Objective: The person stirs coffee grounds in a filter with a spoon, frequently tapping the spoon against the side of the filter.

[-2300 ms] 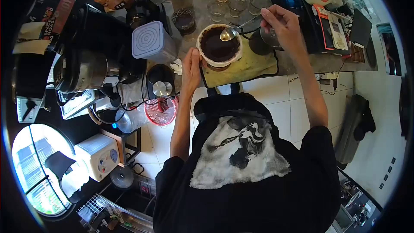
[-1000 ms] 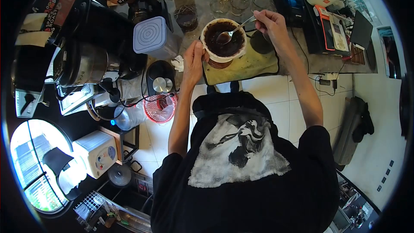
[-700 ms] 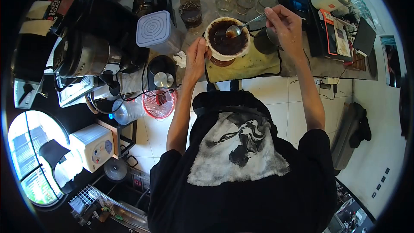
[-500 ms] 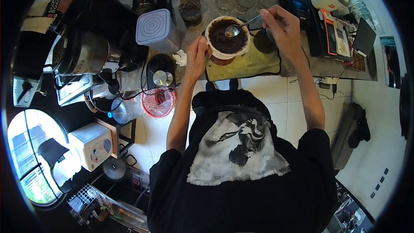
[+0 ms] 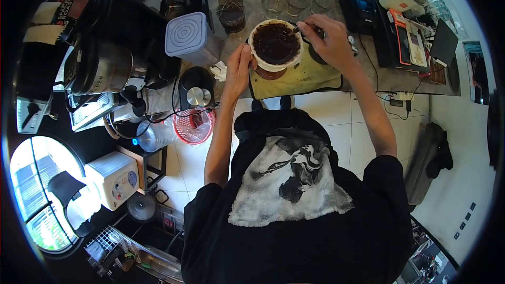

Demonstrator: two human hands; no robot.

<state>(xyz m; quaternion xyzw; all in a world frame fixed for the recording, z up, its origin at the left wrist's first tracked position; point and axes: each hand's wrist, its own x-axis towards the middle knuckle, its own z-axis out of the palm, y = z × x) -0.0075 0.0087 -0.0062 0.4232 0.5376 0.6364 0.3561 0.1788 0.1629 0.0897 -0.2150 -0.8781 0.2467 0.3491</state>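
Observation:
A coffee dripper (image 5: 298, 64) lined with a pale paper filter (image 5: 256, 32) holds wet, dark coffee grounds (image 5: 276, 44). Beneath it, part of a brown-tinted vessel (image 5: 271, 74) shows at the near side. My left hand (image 5: 239, 71) is closed at the dripper's left side, its fingers partly hidden. Over the right rim, my right hand (image 5: 327, 42) pinches a metal spoon (image 5: 293, 32), whose bowl is down in the grounds and out of sight. A yellow-green cloth (image 5: 315, 80) lies under the dripper.
Several clear glasses (image 5: 298, 3) stand behind the dripper. A lidded plastic container (image 5: 187, 34) and a glass of dark liquid (image 5: 231, 17) are to the left. A red basket (image 5: 193, 126) sits below the counter's edge. A crumpled tissue (image 5: 219, 71) lies beside my left hand.
My right hand has moved down and left, and the spoon's bowl has gone from above the grounds into them. My left hand stays at the dripper.

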